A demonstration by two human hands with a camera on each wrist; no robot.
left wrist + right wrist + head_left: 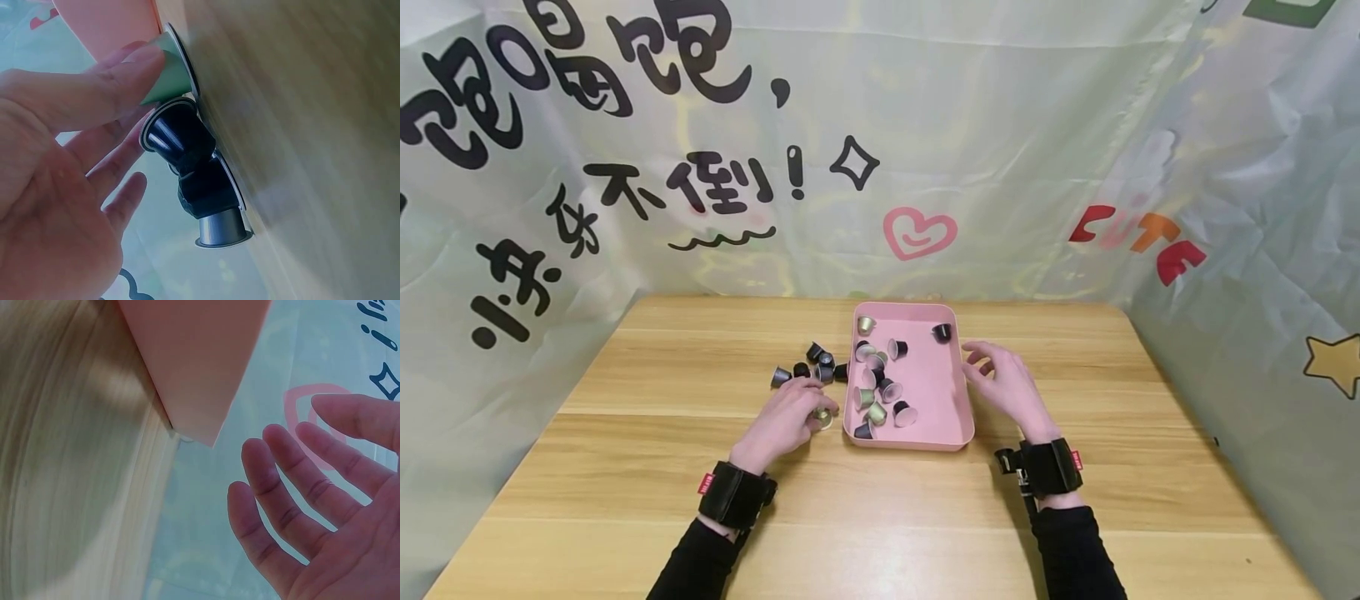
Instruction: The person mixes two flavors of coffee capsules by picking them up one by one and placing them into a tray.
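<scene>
My left hand (782, 412) pinches a pale green coffee capsule (174, 72) between thumb and fingers, left of the pink tray (932, 417). In the left wrist view its rim side is against the wooden table. Dark coffee capsules (181, 134) and a grey one (222, 228) sit close by the fingers. My right hand (1006, 385) is beside the tray's right wall, fingers relaxed and holding nothing; in the right wrist view they are spread apart from the wall. Inside the tray, several green, black and grey capsules lie mostly along its left half, with one black capsule (942, 332) at the upper right.
Beyond the left hand, several dark capsules (824, 373) are grouped by the tray's left wall. The wooden table (895, 525) extends on both sides. A printed cloth (1000, 150) hangs behind it and at the sides.
</scene>
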